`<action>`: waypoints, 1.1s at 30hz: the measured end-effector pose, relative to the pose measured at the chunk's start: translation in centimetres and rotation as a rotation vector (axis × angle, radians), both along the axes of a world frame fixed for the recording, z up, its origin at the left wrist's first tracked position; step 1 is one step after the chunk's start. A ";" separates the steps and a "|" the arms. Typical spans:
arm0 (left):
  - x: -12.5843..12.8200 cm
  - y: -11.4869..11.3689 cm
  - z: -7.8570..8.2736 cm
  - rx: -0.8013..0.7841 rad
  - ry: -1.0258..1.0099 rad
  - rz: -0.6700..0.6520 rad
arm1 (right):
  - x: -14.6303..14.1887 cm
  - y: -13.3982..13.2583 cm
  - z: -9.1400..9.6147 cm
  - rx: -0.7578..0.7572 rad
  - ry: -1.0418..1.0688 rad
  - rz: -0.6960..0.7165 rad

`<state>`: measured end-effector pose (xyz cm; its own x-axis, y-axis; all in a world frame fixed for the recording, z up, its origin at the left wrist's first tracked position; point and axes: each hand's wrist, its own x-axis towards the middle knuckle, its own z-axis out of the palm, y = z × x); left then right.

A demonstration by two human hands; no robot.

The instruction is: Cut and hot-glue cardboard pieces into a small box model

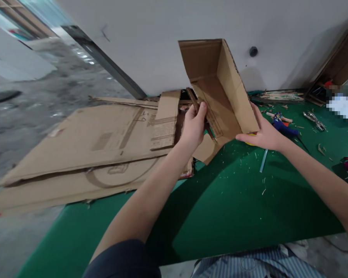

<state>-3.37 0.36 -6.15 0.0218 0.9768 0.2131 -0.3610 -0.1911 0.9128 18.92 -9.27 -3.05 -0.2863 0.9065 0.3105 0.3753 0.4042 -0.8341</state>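
A folded brown cardboard piece (217, 81) stands raised above the green table (220, 208), bent into an open channel. My left hand (193, 125) is closed on its lower left edge, thumb on top, next to a dark narrow strip. My right hand (262, 131) supports the right flap from outside, fingers stretched along the cardboard and curled at its lower edge. A yellow object (250, 141) peeks out under the right hand.
Large flattened cardboard sheets (98, 150) lie to the left, hanging over the table edge. A blue glue gun (282, 125), metal pliers (314, 120), a pale blue stick (263, 160) and small scraps lie at the right. A white wall stands behind.
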 end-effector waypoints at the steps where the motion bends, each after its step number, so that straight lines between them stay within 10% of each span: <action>1: 0.1 -0.2 0.2 -0.001 -0.001 -0.004 | -0.2 -0.1 -0.2 0.000 -0.018 -0.051; 14: -3.4 1.2 5.4 -0.160 -0.217 0.294 | 1.6 0.0 1.3 -0.145 -0.230 -0.102; 25: -6.0 0.3 9.5 -0.023 -0.290 0.211 | 2.3 0.7 0.0 -0.261 -0.358 0.072; 33: -5.4 -1.5 9.4 0.099 0.060 0.086 | 2.7 0.3 1.4 -0.379 -0.441 0.251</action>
<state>-8.80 -1.10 3.22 -0.0455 0.9499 0.3093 -0.2843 -0.3091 0.9075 21.65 -8.99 -1.69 -0.5323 0.8190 -0.2144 0.6484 0.2315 -0.7253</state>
